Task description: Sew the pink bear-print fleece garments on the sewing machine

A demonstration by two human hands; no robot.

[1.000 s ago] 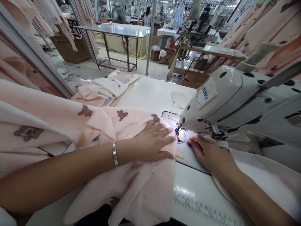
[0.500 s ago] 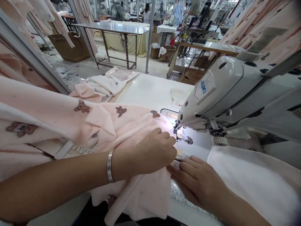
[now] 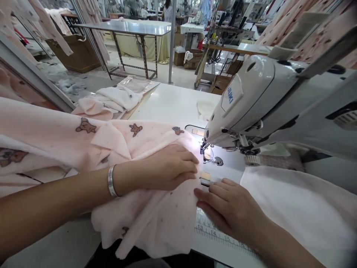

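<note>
A pink fleece garment printed with brown teddy bears lies across the white sewing table and over my left forearm. My left hand, a silver bangle on its wrist, lies palm down on the fabric close to the needle, fingers together and stretched flat. My right hand rests on the table beside the fabric's right edge, fingers extended and touching that edge, nothing gripped. The white sewing machine stands just beyond both hands, its presser foot lit by a small lamp.
A white fleece piece lies at the right under the machine arm. Folded pink and white pieces are stacked at the table's far left. A printed ruler runs along the front edge. Work tables, boxes and hanging garments fill the room behind.
My right hand drew back from the needle plate to the fabric's right edge near the front. My left hand curled on the fabric, then flattened again, pulling the cloth slightly leftward.
</note>
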